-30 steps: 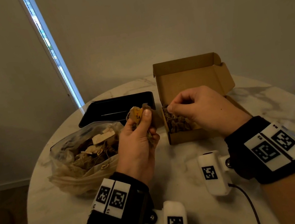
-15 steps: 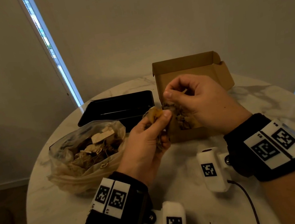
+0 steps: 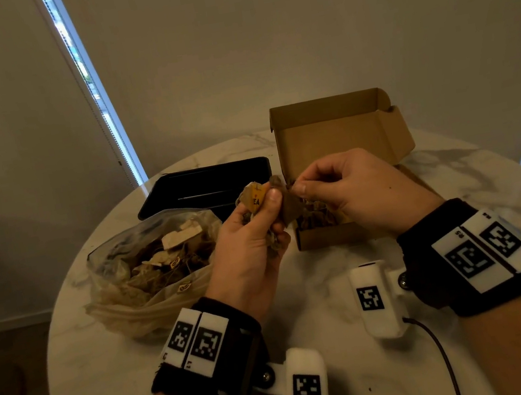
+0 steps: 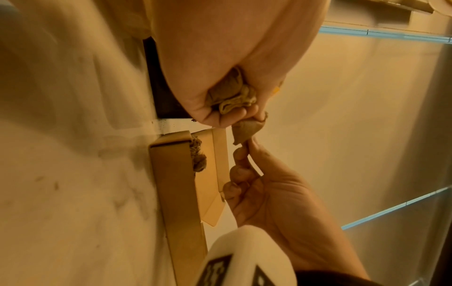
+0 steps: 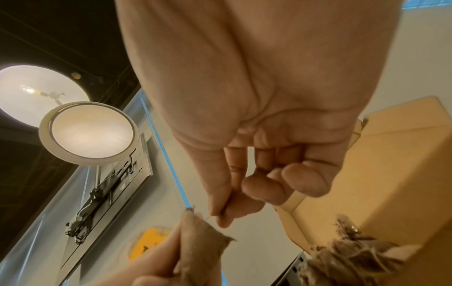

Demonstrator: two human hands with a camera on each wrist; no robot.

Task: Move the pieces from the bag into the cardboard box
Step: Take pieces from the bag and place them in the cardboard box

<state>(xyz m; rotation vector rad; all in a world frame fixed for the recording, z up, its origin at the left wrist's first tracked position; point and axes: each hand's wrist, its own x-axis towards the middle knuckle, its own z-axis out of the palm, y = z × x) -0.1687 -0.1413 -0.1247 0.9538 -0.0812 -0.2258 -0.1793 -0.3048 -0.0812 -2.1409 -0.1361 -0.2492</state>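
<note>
left hand (image 3: 247, 248): crumpled brown tea bags (image 4: 232, 96) gripped in curled fingers | right hand (image 3: 352, 191): thin string pinched by fingers | open brown cardboard box (image 3: 338, 134): partly filled

Round white marble-look table (image 3: 511, 188), grey veining. On it, left: clear plastic bag (image 3: 125, 308) w/ brown and tan pieces inside, mouth open toward the far side. Just behind it, touching or nearly so, a black plastic tray (image 3: 201, 186). Right of tray, just beside it: open cardboard box (image 3: 336, 239), lid flap upright at the back, brown pieces inside. Thin black cable (image 3: 444, 360) runs over near edge.
</note>
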